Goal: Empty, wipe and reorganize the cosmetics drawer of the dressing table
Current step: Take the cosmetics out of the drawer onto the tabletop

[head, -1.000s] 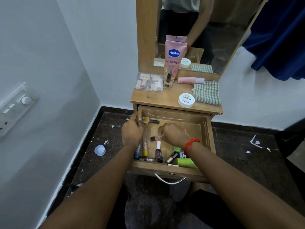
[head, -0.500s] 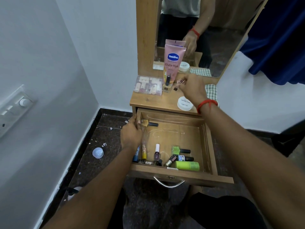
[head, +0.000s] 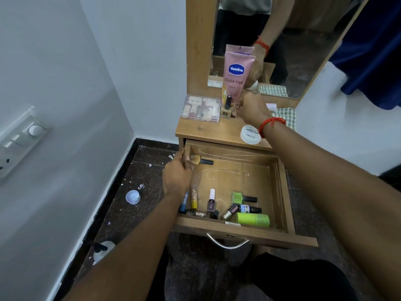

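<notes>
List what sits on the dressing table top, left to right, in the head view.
Clear plastic case → black-capped nail polish bottle → white round tub → checked cloth. Left out because they overlap others: Vaseline tube, right hand.

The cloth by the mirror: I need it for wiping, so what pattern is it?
The cloth is green-and-white checked; the head view shows it best.

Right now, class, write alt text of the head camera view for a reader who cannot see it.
A person's left hand grips the left wall of an open wooden drawer that holds several nail polish bottles, while the right hand reaches to the tabletop beside a pink tube. A mirror stands behind.
</notes>
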